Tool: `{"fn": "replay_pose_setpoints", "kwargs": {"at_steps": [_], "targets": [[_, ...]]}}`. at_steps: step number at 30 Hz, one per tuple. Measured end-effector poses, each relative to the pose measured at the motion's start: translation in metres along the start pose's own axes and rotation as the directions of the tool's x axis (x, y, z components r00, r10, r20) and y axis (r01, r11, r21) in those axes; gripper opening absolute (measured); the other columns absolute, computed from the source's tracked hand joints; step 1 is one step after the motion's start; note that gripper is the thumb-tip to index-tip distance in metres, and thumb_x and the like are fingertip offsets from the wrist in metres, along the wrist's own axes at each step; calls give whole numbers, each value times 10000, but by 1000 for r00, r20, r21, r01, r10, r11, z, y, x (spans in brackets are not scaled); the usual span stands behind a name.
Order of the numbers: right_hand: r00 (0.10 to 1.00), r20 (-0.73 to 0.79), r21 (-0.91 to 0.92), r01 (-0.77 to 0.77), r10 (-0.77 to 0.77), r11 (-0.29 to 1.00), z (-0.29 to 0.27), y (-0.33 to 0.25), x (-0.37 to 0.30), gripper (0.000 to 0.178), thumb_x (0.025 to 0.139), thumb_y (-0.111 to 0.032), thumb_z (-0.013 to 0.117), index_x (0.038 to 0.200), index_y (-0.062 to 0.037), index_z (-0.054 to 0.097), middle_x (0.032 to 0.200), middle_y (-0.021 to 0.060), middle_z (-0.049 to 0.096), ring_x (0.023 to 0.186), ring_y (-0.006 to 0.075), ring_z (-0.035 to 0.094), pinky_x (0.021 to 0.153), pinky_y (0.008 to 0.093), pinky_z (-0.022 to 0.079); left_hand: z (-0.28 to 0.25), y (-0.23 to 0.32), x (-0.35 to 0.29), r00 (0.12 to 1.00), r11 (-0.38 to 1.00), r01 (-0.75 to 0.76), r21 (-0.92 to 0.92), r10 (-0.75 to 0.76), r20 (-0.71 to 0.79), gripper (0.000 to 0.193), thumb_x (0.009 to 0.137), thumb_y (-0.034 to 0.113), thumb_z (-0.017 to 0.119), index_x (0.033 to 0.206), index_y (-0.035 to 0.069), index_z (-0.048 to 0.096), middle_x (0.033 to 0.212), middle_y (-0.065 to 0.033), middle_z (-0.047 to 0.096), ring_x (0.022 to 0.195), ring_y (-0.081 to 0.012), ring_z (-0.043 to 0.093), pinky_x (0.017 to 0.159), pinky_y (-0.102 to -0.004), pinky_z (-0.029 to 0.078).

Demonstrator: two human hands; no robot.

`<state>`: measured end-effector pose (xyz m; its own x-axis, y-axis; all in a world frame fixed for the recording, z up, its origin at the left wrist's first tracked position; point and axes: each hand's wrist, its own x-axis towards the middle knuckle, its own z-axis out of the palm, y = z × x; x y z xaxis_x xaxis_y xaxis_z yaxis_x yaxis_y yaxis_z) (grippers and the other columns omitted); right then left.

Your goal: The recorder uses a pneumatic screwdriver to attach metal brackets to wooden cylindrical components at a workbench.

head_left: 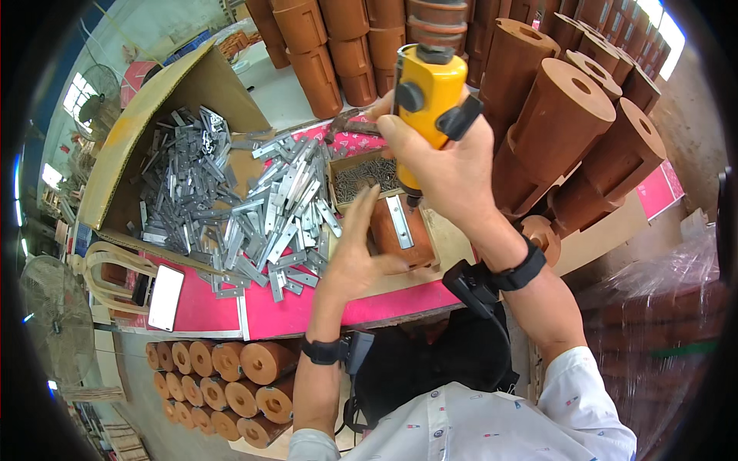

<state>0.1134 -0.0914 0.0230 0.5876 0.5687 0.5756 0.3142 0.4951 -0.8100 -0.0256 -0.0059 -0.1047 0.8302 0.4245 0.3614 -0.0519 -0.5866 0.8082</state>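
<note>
My right hand (450, 173) is wrapped round a yellow power screwdriver (432, 88), which hangs from a coiled cable and points downward. Its tip is beside the top end of a flat silver metal strip (400, 221). That strip lies on a reddish-brown cylinder (421, 240) on the table. To the left of the cylinder is my left hand (352, 260), slightly blurred, its fingers stretched out and holding nothing. Just beyond the strip stands a shallow box of small screws (361, 181). Whether a screw sits under the tip is too small to tell.
A cardboard box (115, 173) on its side spills many metal strips (269, 207) across the pink table top. Behind the screws lies a hammer (357, 125). Brown cylinders (565, 107) stand stacked at right and back; more (265, 363) lie below left. A phone (166, 298) rests near the left edge.
</note>
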Motion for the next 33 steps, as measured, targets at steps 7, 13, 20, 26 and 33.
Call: {"fn": "replay_pose_setpoints", "kwargs": {"at_steps": [7, 13, 20, 26, 33], "targets": [[998, -41, 11, -45, 45, 999, -15, -19, -7, 285, 826, -67, 711, 1061, -21, 557, 905, 12, 639, 827, 73, 602, 752, 250, 506, -24, -33, 64, 993, 906, 109, 409, -120, 1, 243, 815, 75, 653, 1043, 3, 699, 1030, -203, 659, 1039, -354, 619, 898, -383, 480], [997, -51, -26, -52, 51, 998, -23, -23, -9, 303, 820, -71, 714, 1077, -18, 562, 925, 15, 643, 840, 76, 602, 779, 255, 506, -13, -45, 106, 927, 758, 117, 642, -315, 203, 178, 757, 44, 654, 917, 25, 729, 930, -220, 687, 947, -359, 658, 855, -423, 513], [999, -27, 7, -44, 44, 999, -23, -21, -14, 335, 818, -81, 715, 1108, -8, 563, 953, 26, 648, 878, 86, 608, 808, 266, 508, -3, -82, 107, 956, 810, 49, 585, -207, 206, 174, 739, 35, 642, 886, 41, 736, 915, -226, 689, 925, -366, 668, 849, -438, 517], [999, -21, -7, -39, 38, 999, -24, -19, -15, 335, 821, -91, 711, 1110, -6, 565, 956, 34, 650, 889, 90, 610, 815, 270, 508, -5, -75, 102, 977, 869, 90, 487, -171, 124, 152, 788, 72, 635, 908, 25, 714, 899, -228, 683, 922, -382, 654, 844, -448, 505], [1000, -10, -16, -13, 13, 1000, -26, -21, -15, 323, 827, -112, 709, 1099, -7, 569, 940, 38, 646, 872, 88, 605, 801, 267, 504, -26, -42, 84, 995, 921, -17, 388, 53, -82, 141, 872, 75, 615, 985, 5, 661, 848, -168, 641, 794, -340, 640, 756, -424, 509]]}}
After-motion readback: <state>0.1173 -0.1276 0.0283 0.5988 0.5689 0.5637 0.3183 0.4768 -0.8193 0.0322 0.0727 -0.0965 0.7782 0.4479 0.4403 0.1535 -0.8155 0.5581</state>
